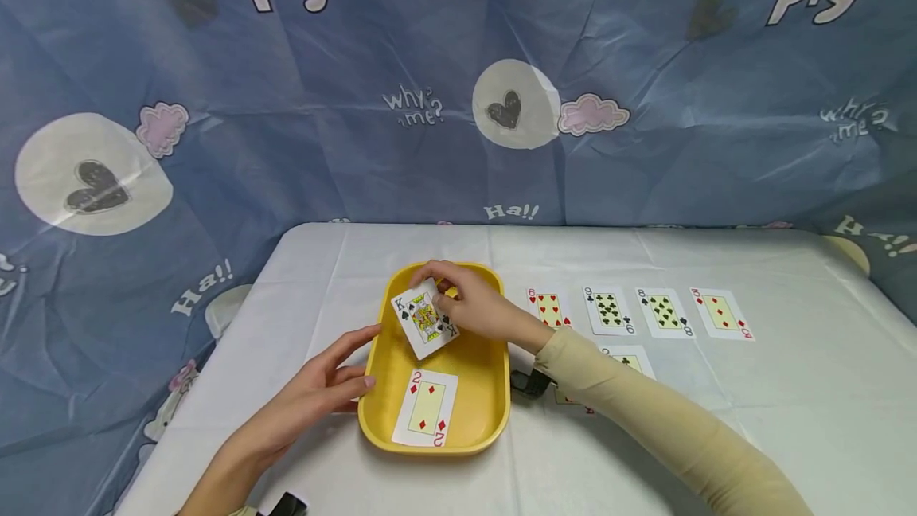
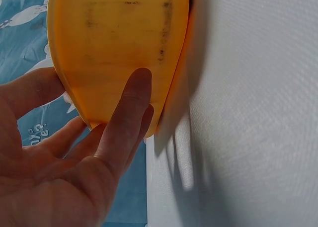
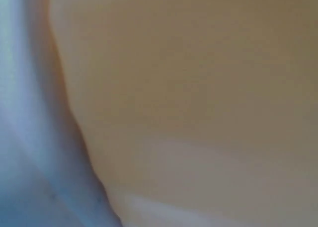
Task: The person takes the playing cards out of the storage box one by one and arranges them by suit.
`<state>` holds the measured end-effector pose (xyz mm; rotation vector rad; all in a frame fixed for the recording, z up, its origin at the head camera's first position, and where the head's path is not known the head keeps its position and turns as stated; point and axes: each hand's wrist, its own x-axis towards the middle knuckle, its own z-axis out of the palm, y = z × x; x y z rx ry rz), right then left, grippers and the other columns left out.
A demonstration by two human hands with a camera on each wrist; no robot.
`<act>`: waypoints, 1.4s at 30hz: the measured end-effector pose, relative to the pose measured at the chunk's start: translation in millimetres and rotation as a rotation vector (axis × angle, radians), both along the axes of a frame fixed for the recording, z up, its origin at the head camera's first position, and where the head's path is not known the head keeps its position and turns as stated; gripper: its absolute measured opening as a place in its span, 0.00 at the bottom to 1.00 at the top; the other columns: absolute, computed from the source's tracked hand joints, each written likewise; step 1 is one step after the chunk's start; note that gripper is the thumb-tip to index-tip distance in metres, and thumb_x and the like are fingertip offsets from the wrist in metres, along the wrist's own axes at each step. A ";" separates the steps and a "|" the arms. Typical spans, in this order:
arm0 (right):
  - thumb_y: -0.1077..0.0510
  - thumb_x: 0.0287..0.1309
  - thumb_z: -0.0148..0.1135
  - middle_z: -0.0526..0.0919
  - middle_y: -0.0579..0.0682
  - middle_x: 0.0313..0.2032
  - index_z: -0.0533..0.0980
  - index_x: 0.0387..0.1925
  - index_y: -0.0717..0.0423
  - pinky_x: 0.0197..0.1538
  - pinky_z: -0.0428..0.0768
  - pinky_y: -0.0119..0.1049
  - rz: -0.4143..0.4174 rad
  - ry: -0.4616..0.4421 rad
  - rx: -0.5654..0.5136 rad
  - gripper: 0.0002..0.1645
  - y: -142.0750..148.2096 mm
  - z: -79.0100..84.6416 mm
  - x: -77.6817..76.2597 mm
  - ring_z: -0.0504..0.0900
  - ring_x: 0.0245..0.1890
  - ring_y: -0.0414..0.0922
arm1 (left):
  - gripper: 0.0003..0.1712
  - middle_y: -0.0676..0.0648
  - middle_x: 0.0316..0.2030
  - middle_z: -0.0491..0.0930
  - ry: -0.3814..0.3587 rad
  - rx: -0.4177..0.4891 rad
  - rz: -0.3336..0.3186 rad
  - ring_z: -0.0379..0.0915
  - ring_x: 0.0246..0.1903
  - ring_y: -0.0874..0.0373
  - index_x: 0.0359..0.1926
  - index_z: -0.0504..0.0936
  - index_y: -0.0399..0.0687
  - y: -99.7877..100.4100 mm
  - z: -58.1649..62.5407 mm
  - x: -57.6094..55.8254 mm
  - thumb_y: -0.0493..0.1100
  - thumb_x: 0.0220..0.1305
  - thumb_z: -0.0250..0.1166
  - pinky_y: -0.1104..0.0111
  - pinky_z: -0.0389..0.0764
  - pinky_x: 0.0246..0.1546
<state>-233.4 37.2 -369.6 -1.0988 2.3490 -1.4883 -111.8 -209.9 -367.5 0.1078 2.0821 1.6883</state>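
Over the far half of a yellow tray (image 1: pixel 503 400), my right hand (image 1: pixel 476 305) pinches a black king playing card (image 1: pixel 424 318), tilted face up. Its fingertips are partly hidden behind the card. A two of diamonds (image 1: pixel 427 408) lies face up in the tray's near half. My left hand (image 1: pixel 325 377) touches the tray's left side with loosely extended fingers. In the left wrist view, the fingers of the left hand (image 2: pixel 84 162) rest against the outer wall of the yellow tray (image 2: pixel 119 38). The right wrist view is blurred, mostly a close yellowish surface.
Right of the tray, a row of face-up cards holds a six of hearts (image 1: pixel 548 309), a nine (image 1: pixel 609 310) and an eight of clubs (image 1: pixel 665 313), and a diamond card (image 1: pixel 722 314). The right sleeve (image 1: pixel 645 412) partly covers another black card (image 1: pixel 629 358) and a red card.
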 end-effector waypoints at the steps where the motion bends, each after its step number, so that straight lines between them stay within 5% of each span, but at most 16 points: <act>1: 0.73 0.66 0.50 0.78 0.42 0.50 0.77 0.50 0.47 0.40 0.78 0.36 -0.033 -0.011 -0.039 0.22 1.2 0.1 0.4 0.76 0.40 0.44 | 0.38 0.42 0.74 0.50 -0.001 -0.003 0.002 0.73 0.57 0.46 0.74 0.57 0.60 0.2 0.2 -0.2 0.46 0.68 0.64 0.56 0.81 0.48; 9: 0.75 0.63 0.48 0.76 0.59 0.49 0.77 0.51 0.63 0.41 0.73 0.37 -0.225 0.031 -0.310 0.19 7.9 22.6 20.8 0.70 0.42 0.51 | 0.39 0.41 0.73 0.53 0.000 0.003 -0.011 0.74 0.56 0.46 0.75 0.57 0.59 0.6 -0.2 -2.4 0.47 0.68 0.64 0.55 0.80 0.47; 18: 0.78 0.60 0.47 0.73 0.64 0.49 0.75 0.53 0.68 0.38 0.72 0.34 -0.277 0.042 -0.471 0.21 15.6 29.8 28.2 0.68 0.42 0.51 | 0.39 0.42 0.74 0.50 -0.009 -0.003 0.005 0.74 0.56 0.47 0.74 0.57 0.59 2.1 0.0 -2.4 0.46 0.68 0.64 0.56 0.81 0.47; 28: 0.79 0.58 0.49 0.74 0.65 0.50 0.73 0.57 0.70 0.34 0.73 0.28 -0.359 -0.035 -0.497 0.25 53.2 35.9 27.0 0.71 0.38 0.49 | 0.39 0.38 0.72 0.57 -0.008 0.016 -0.014 0.76 0.54 0.46 0.75 0.56 0.58 -0.9 0.1 -1.6 0.46 0.69 0.63 0.56 0.81 0.47; 33: 0.78 0.60 0.51 0.75 0.57 0.55 0.74 0.60 0.63 0.32 0.79 0.34 -0.393 -0.031 -0.461 0.27 81.9 21.1 18.9 0.73 0.35 0.50 | 0.39 0.36 0.70 0.60 -0.018 0.020 -0.008 0.76 0.53 0.46 0.75 0.56 0.58 -1.3 0.2 -1.9 0.46 0.68 0.64 0.56 0.81 0.47; 42: 0.75 0.61 0.53 0.75 0.52 0.57 0.75 0.59 0.58 0.28 0.82 0.40 -0.426 -0.028 -0.402 0.26 128.5 20.0 29.4 0.75 0.34 0.46 | 0.39 0.37 0.72 0.56 -0.014 0.009 -0.010 0.76 0.53 0.46 0.75 0.56 0.58 -1.3 0.3 -2.1 0.45 0.69 0.63 0.55 0.81 0.48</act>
